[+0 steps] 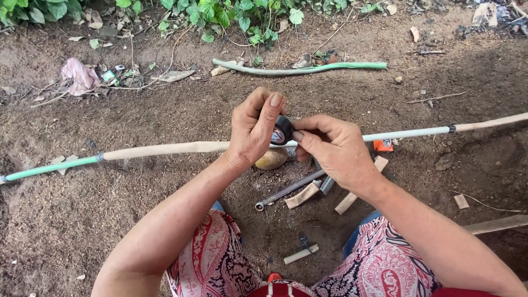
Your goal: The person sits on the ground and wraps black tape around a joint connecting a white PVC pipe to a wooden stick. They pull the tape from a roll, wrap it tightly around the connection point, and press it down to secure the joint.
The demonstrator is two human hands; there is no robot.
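- A single view is given, taken from a camera worn on the person's head.
- It is aimed steeply down and forward over the knees at bare soil.
- The hands (294, 140) are seen close, near the centre.
- The far edge, perhaps leafy plants (231, 14), is shown less clearly.

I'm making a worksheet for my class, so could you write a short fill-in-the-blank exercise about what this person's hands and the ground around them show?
1. Both hands hold a roll of black ____.
2. The left hand and right hand work just above a long ____ lying across the soil.
3. Beyond the hands, a second green hose lies near leafy ____.

Missing words: tape; pipe; plants.
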